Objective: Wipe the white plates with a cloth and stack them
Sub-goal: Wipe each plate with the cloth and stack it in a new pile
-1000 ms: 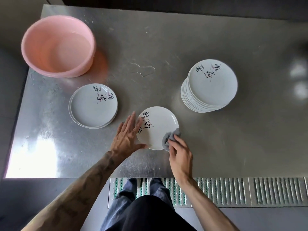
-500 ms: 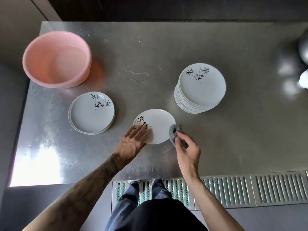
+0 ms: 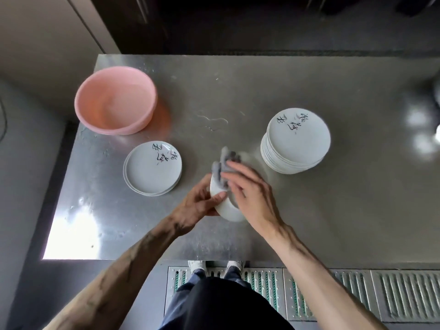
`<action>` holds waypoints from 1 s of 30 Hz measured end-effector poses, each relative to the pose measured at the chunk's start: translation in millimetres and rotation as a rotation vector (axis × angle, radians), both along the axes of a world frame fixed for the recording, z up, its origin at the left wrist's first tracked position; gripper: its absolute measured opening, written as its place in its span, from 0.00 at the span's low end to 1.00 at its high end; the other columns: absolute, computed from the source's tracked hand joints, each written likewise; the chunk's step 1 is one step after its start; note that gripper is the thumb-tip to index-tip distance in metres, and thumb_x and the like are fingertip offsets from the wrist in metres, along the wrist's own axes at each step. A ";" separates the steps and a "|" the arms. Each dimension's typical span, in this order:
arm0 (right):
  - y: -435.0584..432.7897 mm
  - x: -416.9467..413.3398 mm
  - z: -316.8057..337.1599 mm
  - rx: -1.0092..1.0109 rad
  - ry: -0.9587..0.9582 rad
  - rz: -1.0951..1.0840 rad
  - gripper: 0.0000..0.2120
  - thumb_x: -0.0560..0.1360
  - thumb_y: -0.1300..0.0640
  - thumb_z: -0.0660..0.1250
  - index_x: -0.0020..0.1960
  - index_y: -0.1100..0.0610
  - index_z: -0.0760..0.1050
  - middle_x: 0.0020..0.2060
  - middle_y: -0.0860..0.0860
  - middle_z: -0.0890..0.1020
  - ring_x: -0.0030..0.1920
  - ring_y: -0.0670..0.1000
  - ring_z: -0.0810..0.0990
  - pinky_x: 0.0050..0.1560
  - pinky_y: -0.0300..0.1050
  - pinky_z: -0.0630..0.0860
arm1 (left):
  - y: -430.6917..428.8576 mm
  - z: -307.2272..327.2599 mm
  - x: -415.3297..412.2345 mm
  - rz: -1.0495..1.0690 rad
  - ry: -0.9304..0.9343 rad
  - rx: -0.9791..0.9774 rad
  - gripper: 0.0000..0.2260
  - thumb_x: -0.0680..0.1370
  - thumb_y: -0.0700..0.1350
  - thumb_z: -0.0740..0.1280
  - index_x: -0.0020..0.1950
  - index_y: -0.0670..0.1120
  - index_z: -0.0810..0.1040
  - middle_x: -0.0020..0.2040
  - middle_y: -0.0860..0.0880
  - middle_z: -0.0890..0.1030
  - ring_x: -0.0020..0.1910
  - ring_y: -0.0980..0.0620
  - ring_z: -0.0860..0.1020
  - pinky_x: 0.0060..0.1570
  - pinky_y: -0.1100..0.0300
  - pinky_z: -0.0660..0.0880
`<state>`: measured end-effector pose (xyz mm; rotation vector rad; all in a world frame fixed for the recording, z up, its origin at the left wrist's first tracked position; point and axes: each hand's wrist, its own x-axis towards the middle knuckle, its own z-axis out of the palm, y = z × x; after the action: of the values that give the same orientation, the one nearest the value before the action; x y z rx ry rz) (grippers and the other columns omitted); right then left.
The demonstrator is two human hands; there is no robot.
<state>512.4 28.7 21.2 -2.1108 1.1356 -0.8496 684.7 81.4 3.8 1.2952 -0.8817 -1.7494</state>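
A person stands at the near edge of a steel table point(image 3: 345, 210) with one white plate point(image 3: 227, 210) raised on a tilt between both hands, near the middle of the near half of the top; whether its lower rim touches the metal cannot be told. The left hand point(image 3: 198, 203) grips the plate's left rim, thumb laid across the face and the other fingers curled behind. The right hand point(image 3: 251, 196) lies over the plate, its fingers long and nearly straight and slightly apart, pressing a crumpled grey cloth point(image 3: 222, 164) onto the face. The cloth bunches out past the fingertips at the plate's far edge. Just left of the hands sits a short stack of plates point(image 3: 152, 171) with black brush lettering on top, and beyond it a pink plastic basin point(image 3: 116, 101) stands near the far-left corner, close to that stack but apart from it. To the right and a little further back, a tall stack of the same lettered plates point(image 3: 297, 139) rises beside the cloth, near it but not touching. A thin streak of water point(image 3: 212, 121) lies on the metal between the basin and the tall stack. The right part of the table, past the tall stack, is bare metal with blurred reflections, and a bright glare point(image 3: 76, 225) covers the near-left corner. Beneath the near edge a slotted floor grate point(image 3: 357, 294) runs along, with the toes of the person's shoes point(image 3: 197, 265) on it.
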 end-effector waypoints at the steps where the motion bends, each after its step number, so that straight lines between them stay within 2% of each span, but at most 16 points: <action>1: 0.2 1.0 4.1 -0.033 0.040 0.108 0.14 0.78 0.68 0.69 0.61 0.57 0.84 0.69 0.50 0.78 0.69 0.49 0.77 0.71 0.44 0.71 | 1.5 2.2 0.0 0.007 0.014 -0.008 0.17 0.84 0.40 0.66 0.72 0.45 0.70 0.65 0.37 0.79 0.65 0.38 0.80 0.60 0.35 0.79; 2: -4.4 0.6 7.3 -0.047 0.063 0.148 0.14 0.78 0.68 0.69 0.61 0.58 0.83 0.69 0.51 0.78 0.70 0.49 0.76 0.72 0.46 0.71 | 2.1 4.1 1.1 0.012 0.022 -0.016 0.17 0.84 0.40 0.66 0.73 0.46 0.70 0.66 0.36 0.79 0.65 0.36 0.79 0.60 0.34 0.78; 4: -20.0 -3.7 13.9 -0.003 0.061 0.024 0.13 0.79 0.70 0.67 0.60 0.61 0.82 0.68 0.54 0.78 0.69 0.52 0.77 0.70 0.51 0.73 | 6.0 9.6 4.9 0.025 0.028 -0.006 0.17 0.84 0.42 0.67 0.73 0.48 0.71 0.65 0.37 0.80 0.65 0.35 0.79 0.61 0.32 0.77; 6: -32.9 -8.1 22.4 0.048 0.059 -0.140 0.12 0.78 0.71 0.66 0.59 0.63 0.82 0.65 0.56 0.80 0.66 0.54 0.79 0.67 0.55 0.75 | 8.5 15.9 8.1 0.045 0.036 0.010 0.18 0.83 0.44 0.69 0.72 0.50 0.73 0.64 0.39 0.81 0.63 0.38 0.81 0.61 0.33 0.78; 7: -32.0 -6.1 27.0 0.029 0.075 -0.134 0.12 0.78 0.70 0.66 0.58 0.62 0.83 0.65 0.56 0.80 0.65 0.54 0.80 0.67 0.54 0.75 | 9.2 18.7 9.3 0.052 0.044 0.016 0.18 0.82 0.45 0.69 0.72 0.50 0.73 0.63 0.40 0.82 0.61 0.41 0.82 0.61 0.34 0.78; 10: -11.1 10.5 35.6 -0.114 0.131 0.136 0.09 0.78 0.64 0.70 0.57 0.58 0.85 0.65 0.52 0.81 0.65 0.51 0.79 0.70 0.42 0.72 | 8.6 23.7 11.8 0.042 0.052 -0.011 0.18 0.81 0.44 0.69 0.71 0.49 0.74 0.62 0.38 0.82 0.59 0.43 0.81 0.60 0.36 0.79; 12: -12.5 14.0 38.6 -0.114 0.139 0.211 0.09 0.79 0.62 0.70 0.57 0.57 0.85 0.65 0.52 0.81 0.64 0.51 0.79 0.69 0.41 0.72 | 9.0 25.4 11.2 0.042 0.075 -0.014 0.18 0.81 0.43 0.69 0.71 0.47 0.74 0.61 0.39 0.82 0.58 0.42 0.81 0.58 0.36 0.79; 16: -36.8 -5.4 44.8 0.059 0.095 -0.111 0.08 0.79 0.66 0.68 0.58 0.62 0.82 0.61 0.55 0.81 0.62 0.55 0.81 0.65 0.48 0.75 | 14.1 30.9 18.9 0.090 0.071 -0.014 0.17 0.81 0.45 0.69 0.70 0.48 0.75 0.60 0.41 0.83 0.58 0.42 0.83 0.55 0.42 0.82; 18: -35.2 -10.8 49.8 0.096 0.100 -0.195 0.08 0.79 0.67 0.67 0.58 0.64 0.81 0.62 0.56 0.81 0.64 0.56 0.80 0.66 0.52 0.75 | 14.1 34.8 25.1 0.103 0.058 -0.027 0.17 0.81 0.45 0.69 0.70 0.49 0.75 0.61 0.42 0.83 0.59 0.42 0.83 0.55 0.42 0.82; 20: -23.0 0.1 57.7 0.062 0.102 -0.129 0.10 0.79 0.67 0.68 0.59 0.63 0.81 0.64 0.55 0.81 0.65 0.54 0.80 0.66 0.52 0.75 | 13.1 38.0 28.8 0.091 0.056 -0.038 0.16 0.82 0.45 0.69 0.70 0.49 0.75 0.61 0.42 0.83 0.59 0.43 0.83 0.53 0.45 0.82; 22: -10.7 14.0 64.7 -0.048 0.116 0.006 0.13 0.79 0.65 0.68 0.62 0.60 0.82 0.65 0.53 0.79 0.66 0.52 0.78 0.69 0.47 0.74 | 13.7 40.0 29.1 0.076 0.077 -0.046 0.17 0.83 0.44 0.69 0.71 0.49 0.74 0.61 0.43 0.82 0.59 0.44 0.83 0.52 0.48 0.82; 24: -11.8 16.4 65.8 -0.113 0.126 0.096 0.15 0.79 0.66 0.68 0.65 0.59 0.81 0.66 0.53 0.78 0.67 0.51 0.78 0.71 0.42 0.71 | 14.7 40.9 28.3 0.073 0.093 -0.055 0.18 0.83 0.45 0.68 0.73 0.49 0.73 0.63 0.41 0.82 0.60 0.42 0.82 0.54 0.45 0.82; 27: -27.7 -3.0 61.8 -0.004 0.073 -0.118 0.16 0.80 0.68 0.67 0.65 0.60 0.81 0.64 0.54 0.80 0.64 0.49 0.79 0.70 0.41 0.71 | 19.0 41.2 31.2 0.100 0.092 -0.062 0.20 0.82 0.47 0.68 0.74 0.49 0.72 0.65 0.40 0.81 0.61 0.40 0.81 0.57 0.41 0.81; 30: -23.7 -14.2 56.5 0.058 0.023 -0.289 0.15 0.80 0.67 0.67 0.64 0.59 0.82 0.63 0.52 0.81 0.65 0.50 0.79 0.70 0.42 0.72 | 20.0 42.4 35.1 0.150 0.119 -0.058 0.19 0.83 0.46 0.67 0.73 0.49 0.73 0.64 0.43 0.81 0.61 0.44 0.81 0.56 0.42 0.81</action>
<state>498.2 5.0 77.7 -1.9416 1.4842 -0.9107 719.8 101.4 46.2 1.1754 -0.7433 -1.6535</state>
